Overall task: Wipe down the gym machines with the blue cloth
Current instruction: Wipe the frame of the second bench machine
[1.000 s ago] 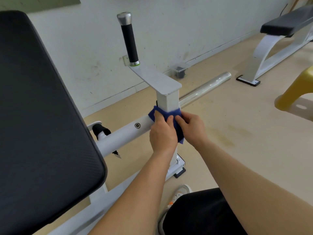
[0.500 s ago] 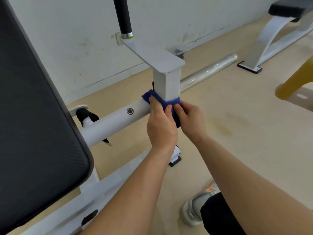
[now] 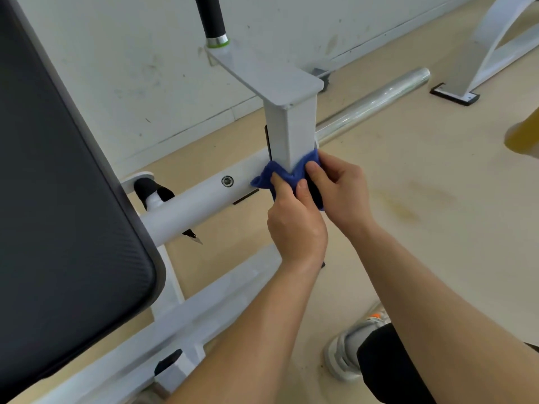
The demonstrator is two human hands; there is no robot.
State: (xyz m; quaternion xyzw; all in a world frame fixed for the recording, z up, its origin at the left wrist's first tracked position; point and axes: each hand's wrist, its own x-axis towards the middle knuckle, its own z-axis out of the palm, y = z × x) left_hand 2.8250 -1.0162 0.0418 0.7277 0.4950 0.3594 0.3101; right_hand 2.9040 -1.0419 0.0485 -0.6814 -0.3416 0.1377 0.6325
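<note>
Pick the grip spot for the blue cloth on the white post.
Probably its two ends, one from each side of the white post. The blue cloth folds round the post's near corner, leaving an end each side, where left hand and right hand hold it.

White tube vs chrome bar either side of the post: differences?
The white tube is painted; the chrome bar is bare shiny metal. The white tube carries a bolt head; the chrome bar is smooth. The white tube runs from the post toward the black pad; the chrome bar sticks out beyond it to a free end. Both are round and roughly in line.
</note>
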